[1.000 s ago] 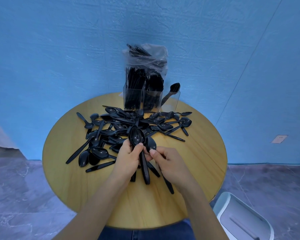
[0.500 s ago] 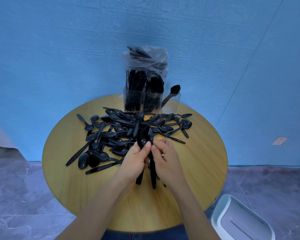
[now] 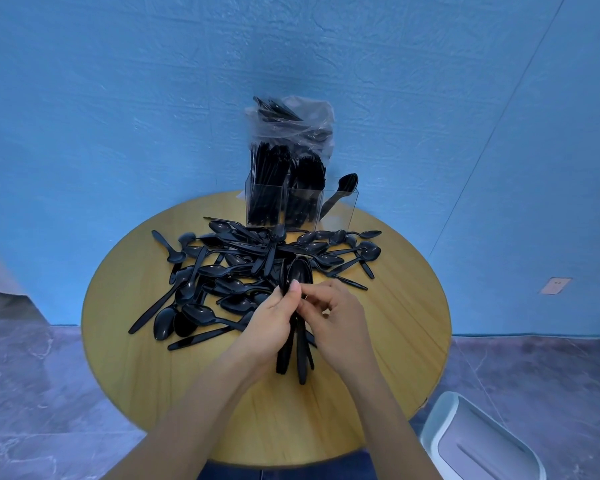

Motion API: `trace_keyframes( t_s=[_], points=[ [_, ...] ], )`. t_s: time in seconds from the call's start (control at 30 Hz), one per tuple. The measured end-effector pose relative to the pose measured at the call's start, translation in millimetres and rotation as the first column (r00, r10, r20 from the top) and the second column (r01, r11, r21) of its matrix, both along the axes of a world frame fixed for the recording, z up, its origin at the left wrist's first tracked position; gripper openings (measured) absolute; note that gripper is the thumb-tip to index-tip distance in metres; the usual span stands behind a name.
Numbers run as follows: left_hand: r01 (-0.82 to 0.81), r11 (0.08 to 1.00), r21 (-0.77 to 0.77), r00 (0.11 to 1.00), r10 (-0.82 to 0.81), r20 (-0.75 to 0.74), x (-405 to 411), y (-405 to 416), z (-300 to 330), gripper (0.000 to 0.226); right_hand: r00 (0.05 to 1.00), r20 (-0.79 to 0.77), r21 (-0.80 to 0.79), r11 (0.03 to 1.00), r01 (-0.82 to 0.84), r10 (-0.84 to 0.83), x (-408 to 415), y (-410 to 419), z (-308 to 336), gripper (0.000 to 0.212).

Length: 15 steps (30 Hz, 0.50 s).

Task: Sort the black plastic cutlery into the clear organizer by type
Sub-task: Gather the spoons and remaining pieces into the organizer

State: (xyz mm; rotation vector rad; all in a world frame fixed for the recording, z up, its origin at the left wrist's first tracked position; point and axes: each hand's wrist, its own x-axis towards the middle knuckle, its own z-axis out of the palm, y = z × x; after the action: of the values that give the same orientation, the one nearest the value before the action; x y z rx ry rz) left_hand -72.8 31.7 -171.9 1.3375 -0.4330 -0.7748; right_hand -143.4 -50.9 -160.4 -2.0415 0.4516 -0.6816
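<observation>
Bundling up a handful of spoons before they go in the organizer

The spoon bundle (image 3: 297,317) is sitting upright-ish in the left hand (image 3: 269,327), which is wrapping closed around the handles, bowls pointing away toward the organizer (image 3: 300,206), long axis running straight front to back. The right hand (image 3: 336,318) is touching the bundle just beside the left, fingers curled and pinching at the necks, looks like it's squaring them up. The organizer is standing at the far edge of the table (image 3: 395,341), past the loose pile (image 3: 243,268), and its right compartment, holding just one spoon (image 3: 340,192), is lying slightly right of the bundle, so I'm guessing either hand reaches it fine.
</observation>
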Motion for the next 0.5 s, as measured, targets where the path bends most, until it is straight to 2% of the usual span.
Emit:
trace_keyframes(
  t_s=[0.1, 0.17, 0.23, 0.27, 0.37, 0.43, 0.5],
  points=[
    [0.004, 1.000, -0.027, 1.000, -0.004, -0.001, 0.8, -1.5, -3.1, 0.032, 0.995, -0.059, 0.098, 0.992, -0.073, 0.079, -1.9, -3.8, 1.8, 0.026],
    [0.028, 0.999, -0.035, 0.999, -0.027, 0.028, 1.0, -0.9, -3.0, 0.030, 0.991, -0.050, 0.247, 0.963, -0.108, 0.124, -4.2, -6.3, 4.5, 0.028],
    [0.049, 0.999, -0.012, 0.997, -0.048, 0.055, 1.1, 0.0, -1.3, 0.030, 0.993, -0.017, 0.296, 0.949, -0.105, 0.115, -5.1, -6.8, 6.6, 0.025],
    [0.051, 0.999, 0.004, 0.997, -0.051, 0.062, 1.4, 0.4, -0.5, 0.029, 0.997, 0.002, 0.263, 0.962, -0.073, 0.075, -4.9, -7.1, 6.6, 0.021],
    [0.064, 0.997, 0.039, 0.995, -0.067, 0.076, 0.2, 1.3, 1.5, 0.027, 0.996, 0.058, 0.008, 0.997, 0.070, -0.071, -3.0, -11.7, 8.6, 0.010],
    [0.087, 0.994, 0.062, 0.991, -0.093, 0.101, -2.0, 2.8, 3.3, 0.026, 0.998, 0.066, -0.086, 0.996, 0.013, -0.008, -0.7, -16.1, 13.0, 0.025],
    [0.103, 0.992, 0.075, 0.986, -0.112, 0.124, -4.6, 3.4, 5.3, 0.024, 0.995, 0.013, -0.165, 0.982, -0.092, 0.096, 4.6, -20.0, 17.1, 0.032]
  ],
)
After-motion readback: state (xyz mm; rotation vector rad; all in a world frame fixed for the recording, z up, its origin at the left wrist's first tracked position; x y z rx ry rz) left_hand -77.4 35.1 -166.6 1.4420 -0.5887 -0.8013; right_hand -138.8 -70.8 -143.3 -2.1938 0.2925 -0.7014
